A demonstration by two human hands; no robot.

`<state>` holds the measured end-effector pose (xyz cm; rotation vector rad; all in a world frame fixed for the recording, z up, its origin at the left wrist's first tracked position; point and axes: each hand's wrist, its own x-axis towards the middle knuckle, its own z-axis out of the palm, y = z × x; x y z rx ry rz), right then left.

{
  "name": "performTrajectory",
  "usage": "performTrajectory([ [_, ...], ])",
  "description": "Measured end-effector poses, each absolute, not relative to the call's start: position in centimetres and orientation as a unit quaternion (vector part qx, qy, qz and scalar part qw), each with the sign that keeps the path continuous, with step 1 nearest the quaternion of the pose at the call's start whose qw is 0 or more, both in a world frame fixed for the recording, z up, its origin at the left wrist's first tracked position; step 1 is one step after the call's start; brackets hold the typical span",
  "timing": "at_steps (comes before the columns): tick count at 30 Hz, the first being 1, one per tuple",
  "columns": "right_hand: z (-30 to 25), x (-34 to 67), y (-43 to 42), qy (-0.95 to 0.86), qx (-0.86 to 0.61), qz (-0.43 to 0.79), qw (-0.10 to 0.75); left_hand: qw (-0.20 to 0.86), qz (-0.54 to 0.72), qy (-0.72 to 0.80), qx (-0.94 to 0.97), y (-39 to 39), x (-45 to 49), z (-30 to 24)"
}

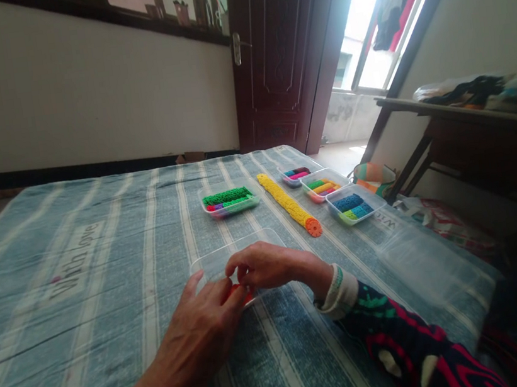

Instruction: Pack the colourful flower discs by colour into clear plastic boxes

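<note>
A clear plastic container [264, 238] stands on the cloth in front of me. In its near part, orange-red notched plastic discs [244, 294] show between my fingers. My left hand [204, 324] reaches in from the near left, its fingers bent onto these discs and one digit raised by the container's left side. From the right, my right hand [263, 266] curls over the same discs, its fingertips pinched close to the left fingers. Both sets of fingertips partly hide the pieces. Beyond lies a long row of yellow discs [285, 201] with an orange disc [313, 227] at its near end.
A container of green discs [230, 213] stands past my hands. Three more containers, one with blue rolls of discs [348, 202], line the right. A clear lid [432, 259] lies at the right edge of the striped cloth [120, 269]. A cluttered desk [466, 109] stands beyond.
</note>
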<state>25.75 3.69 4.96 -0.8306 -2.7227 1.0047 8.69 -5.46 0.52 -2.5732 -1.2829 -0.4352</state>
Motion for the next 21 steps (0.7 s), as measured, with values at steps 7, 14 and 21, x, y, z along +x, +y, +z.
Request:
performTrajectory([
  [7,8.5,30.8,4.7,-0.886,-0.376,0.223,0.153,0.108,-0.144,-0.450,-0.874,-5.6,9.0,0.8],
  [14,7.5,37.4,7.0,-0.798,-0.594,0.047,0.088,0.098,-0.172,-0.448,-0.872,-5.9,8.8,0.8],
  [21,3.6,39.3,7.8,-0.782,-0.620,0.038,0.051,0.107,-0.164,-0.444,-0.874,-6.2,8.8,1.1],
])
